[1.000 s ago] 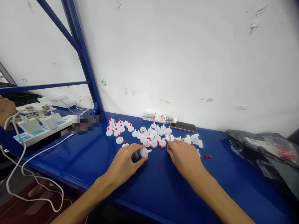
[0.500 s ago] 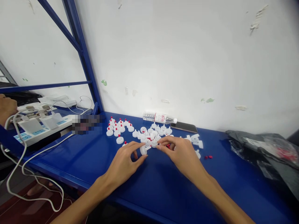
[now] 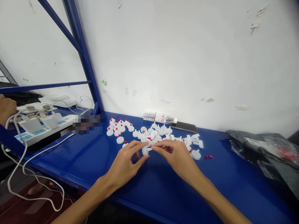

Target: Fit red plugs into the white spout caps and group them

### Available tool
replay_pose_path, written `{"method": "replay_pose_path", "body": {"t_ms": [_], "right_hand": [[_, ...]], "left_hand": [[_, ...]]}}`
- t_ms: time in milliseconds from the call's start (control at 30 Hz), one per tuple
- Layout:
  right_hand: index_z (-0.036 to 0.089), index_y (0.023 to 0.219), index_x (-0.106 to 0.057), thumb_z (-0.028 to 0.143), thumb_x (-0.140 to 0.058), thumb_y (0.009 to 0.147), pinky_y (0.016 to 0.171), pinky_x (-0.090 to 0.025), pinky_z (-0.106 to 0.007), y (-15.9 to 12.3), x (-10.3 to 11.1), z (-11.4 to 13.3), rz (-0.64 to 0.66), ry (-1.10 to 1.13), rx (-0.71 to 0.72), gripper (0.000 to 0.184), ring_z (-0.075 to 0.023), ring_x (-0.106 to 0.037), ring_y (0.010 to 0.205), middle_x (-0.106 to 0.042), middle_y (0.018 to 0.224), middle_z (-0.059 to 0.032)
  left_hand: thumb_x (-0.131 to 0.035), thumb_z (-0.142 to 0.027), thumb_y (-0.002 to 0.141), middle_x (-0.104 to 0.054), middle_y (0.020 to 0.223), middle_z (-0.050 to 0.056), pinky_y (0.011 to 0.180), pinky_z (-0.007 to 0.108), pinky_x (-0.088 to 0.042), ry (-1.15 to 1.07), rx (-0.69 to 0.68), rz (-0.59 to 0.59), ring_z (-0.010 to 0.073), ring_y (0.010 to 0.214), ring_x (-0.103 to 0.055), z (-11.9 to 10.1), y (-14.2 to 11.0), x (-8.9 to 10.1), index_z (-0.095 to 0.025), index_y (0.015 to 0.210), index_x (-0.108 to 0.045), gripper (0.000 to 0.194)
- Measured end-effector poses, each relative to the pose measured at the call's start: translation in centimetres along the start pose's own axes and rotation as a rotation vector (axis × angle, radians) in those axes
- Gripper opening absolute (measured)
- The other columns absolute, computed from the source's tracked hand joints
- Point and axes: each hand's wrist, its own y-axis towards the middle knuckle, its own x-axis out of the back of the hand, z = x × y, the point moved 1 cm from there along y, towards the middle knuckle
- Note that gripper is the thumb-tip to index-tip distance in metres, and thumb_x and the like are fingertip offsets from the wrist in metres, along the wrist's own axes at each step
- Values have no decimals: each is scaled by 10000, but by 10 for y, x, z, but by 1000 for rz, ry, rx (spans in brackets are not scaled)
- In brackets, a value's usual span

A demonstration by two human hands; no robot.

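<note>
A white plastic nozzle cap (image 3: 145, 151) is pinched between the thumb and fingers of my left hand (image 3: 127, 158). Its spout points right, toward my right hand (image 3: 174, 151). The right fingertips are pressed together at the spout's end; whatever they may hold is too small or hidden to make out. Behind both hands lies a loose heap of white nozzle caps (image 3: 153, 132), some partly covered by my right hand. To the left stand several white nozzle caps with red tips (image 3: 116, 126). Two small red tip caps (image 3: 208, 157) rest right of my right hand.
A clear water bottle (image 3: 160, 118) lies along the wall, beside a dark phone (image 3: 184, 126). Grey plastic bags (image 3: 261, 152) cover the right side of the blue table (image 3: 144, 193). At left are a power strip (image 3: 39, 132), white cables and another person's hand (image 3: 8, 109).
My right hand has moved slightly left, its fingertips now at the spout of the nozzle cap. My left hand keeps hold of the cap, almost unmoved. More white caps show beside my right hand.
</note>
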Motion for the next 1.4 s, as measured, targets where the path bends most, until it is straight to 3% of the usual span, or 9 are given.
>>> {"method": "replay_pose_path", "body": {"t_ms": [467,667,800,1267,1400], "right_hand": [[220,876,-781,324,-747,841,657,-461,-286,0,-7,-4,-12,262,-84,115,-162,-605,691,-739,794,-11],[191,891,-721,448,-814,765,546,-416,-243,2,-7,-4,57,483,-174,301,-138,-567,633,-669,709,2],[216,1016,-667,509,-818,749,459,-352,-203,1,-7,-6,127,593,-227,424,-109,-538,590,-645,763,23],[215,1076,-654,570,-785,772,432,-327,-189,1,-10,-7,220,563,-260,486,-71,-503,523,-607,820,30],[223,1084,-654,565,-749,815,448,-346,-196,1,-7,-6,200,523,-212,445,-74,-512,531,-624,825,26]], "left_hand": [[-639,-295,974,-674,1148,38,642,232,-524,-40,-63,88,99,694,-593,-2,-2,1,-257,1374,-619,402],[-686,-305,941,-713,917,-3,611,226,-512,-53,-70,31,102,622,-586,-7,-4,2,-267,1397,-584,468],[-661,-294,958,-715,948,-6,594,213,-499,-81,-99,76,93,609,-581,-8,-6,2,-284,1356,-593,404],[-654,-347,956,-701,852,-34,566,199,-488,-107,-85,173,99,600,-606,-11,-10,1,-299,1414,-530,477],[-627,-336,962,-704,806,-37,552,205,-489,-96,-71,174,103,561,-615,-13,-9,1,-282,1406,-534,457]]}}
